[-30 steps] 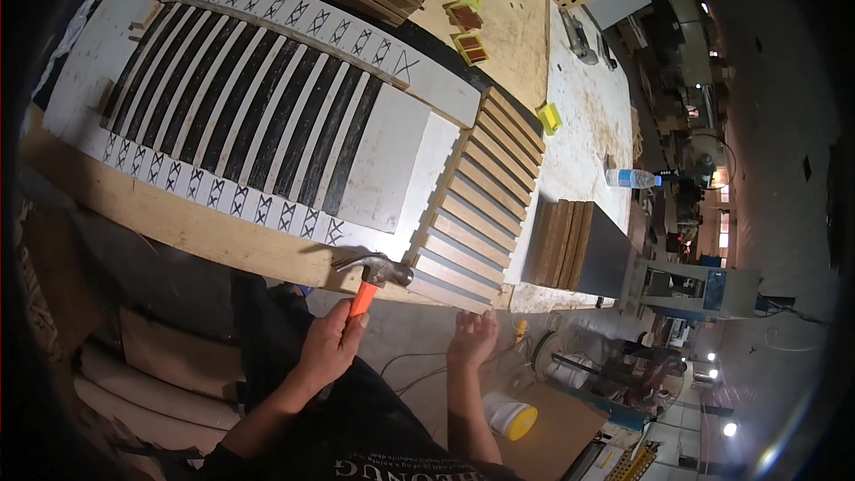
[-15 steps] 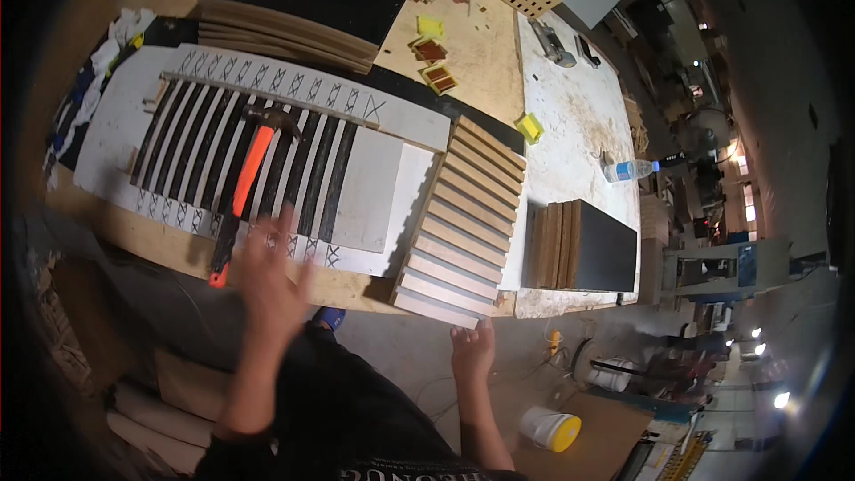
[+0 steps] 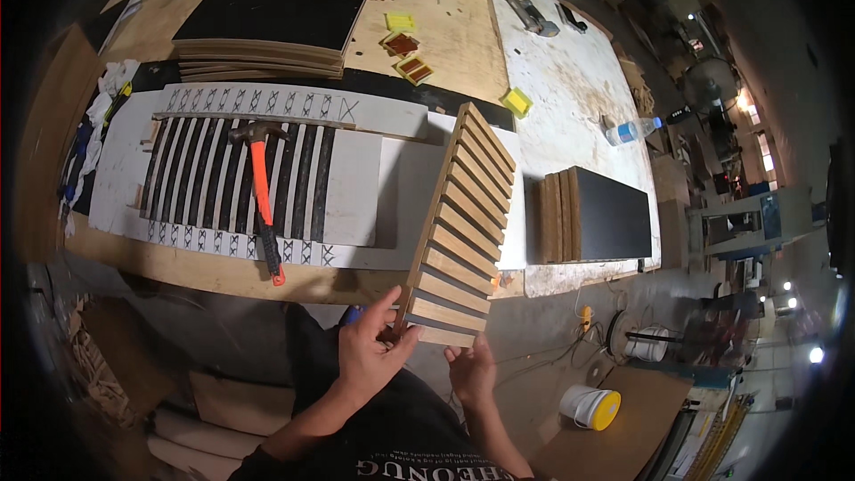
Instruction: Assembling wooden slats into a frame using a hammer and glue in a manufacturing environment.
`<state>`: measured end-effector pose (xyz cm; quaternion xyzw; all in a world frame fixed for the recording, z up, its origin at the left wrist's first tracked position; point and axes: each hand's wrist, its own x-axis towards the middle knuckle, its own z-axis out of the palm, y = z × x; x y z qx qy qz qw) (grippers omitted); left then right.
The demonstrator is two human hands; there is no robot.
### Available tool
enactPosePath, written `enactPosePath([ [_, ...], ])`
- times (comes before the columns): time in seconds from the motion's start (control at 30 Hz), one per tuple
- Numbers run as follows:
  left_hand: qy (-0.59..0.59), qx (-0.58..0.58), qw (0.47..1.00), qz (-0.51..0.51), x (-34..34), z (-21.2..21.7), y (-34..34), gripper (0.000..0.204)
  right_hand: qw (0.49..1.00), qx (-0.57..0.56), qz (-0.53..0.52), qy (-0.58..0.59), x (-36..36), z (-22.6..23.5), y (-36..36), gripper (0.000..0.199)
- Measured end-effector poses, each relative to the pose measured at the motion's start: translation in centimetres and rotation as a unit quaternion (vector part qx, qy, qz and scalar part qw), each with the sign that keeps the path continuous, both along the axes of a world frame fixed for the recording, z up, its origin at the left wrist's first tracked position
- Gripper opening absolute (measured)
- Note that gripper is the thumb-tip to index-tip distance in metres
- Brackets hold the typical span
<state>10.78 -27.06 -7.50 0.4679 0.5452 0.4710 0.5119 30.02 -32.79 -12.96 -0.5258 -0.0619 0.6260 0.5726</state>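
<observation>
A slatted wooden panel is tilted up at the table's front edge, its row of pale slats facing right. My left hand grips its lower left corner, thumb in front and fingers at the side edge. At the lower right corner my right hand holds the bottom edge with curled fingers. Left of the panel, a claw hammer with an orange and black handle lies across a white jig board. Black strips run side by side in that jig, between rows of hand-drawn crosses.
Black-faced boards are stacked at the back left and at the right. Small yellow-edged pieces lie beyond the panel. A water bottle rests on its side near the right edge. On the floor stands a white bucket.
My left hand has moved right from beside the hammer onto the panel. The panel has tilted up from the table. The hammer's handle has swung right.
</observation>
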Motion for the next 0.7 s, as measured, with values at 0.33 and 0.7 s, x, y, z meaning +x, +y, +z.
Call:
enactPosePath([
  [0.33, 0.102, 0.085, 0.991, -0.007, 0.0, 1.5, -0.5, 0.053, 0.996, -0.032, 0.044, 0.075, -0.7, -1.8, -0.5, 0.035],
  [0.7, -0.035, -0.036, 0.995, -0.09, -4.7, 2.9, -0.2, 0.046, 0.983, 0.057, -0.024, 0.172, 0.2, -2.5, 7.3, 0.049],
])
